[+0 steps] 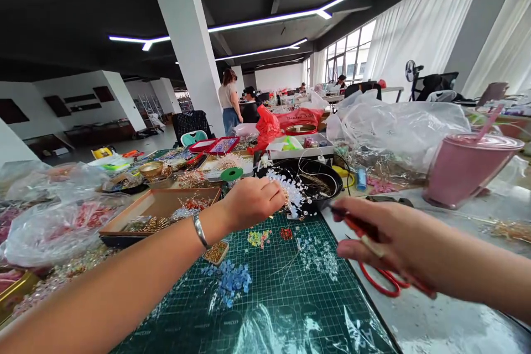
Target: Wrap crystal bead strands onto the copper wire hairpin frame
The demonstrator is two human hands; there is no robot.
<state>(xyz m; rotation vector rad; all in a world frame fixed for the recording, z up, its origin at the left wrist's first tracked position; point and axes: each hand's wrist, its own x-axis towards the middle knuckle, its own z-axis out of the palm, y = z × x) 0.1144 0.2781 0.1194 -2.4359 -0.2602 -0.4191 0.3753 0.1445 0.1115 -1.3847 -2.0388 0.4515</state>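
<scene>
My left hand (258,202), a silver bangle at its wrist, is closed on a spray of white and pale blue beaded flowers (291,191) over the far part of the green cutting mat (286,310). To the right, my right hand (379,232) is wrapped round red-handled pliers (360,227), partly smeared by motion. Red-handled scissors (384,283) lie on the table below that hand. On the mat are blue petals (232,282), clear beads (319,257), yellow-green beads (259,239) and a few red beads (286,233).
A black round tray (332,174) with wire stands behind the flowers. At left is a box (166,199) of ornaments; a small dish (216,253) of gold beads sits nearer. A pink drink cup (464,171) stands right. Plastic bags (398,121) lie behind; people are farther back.
</scene>
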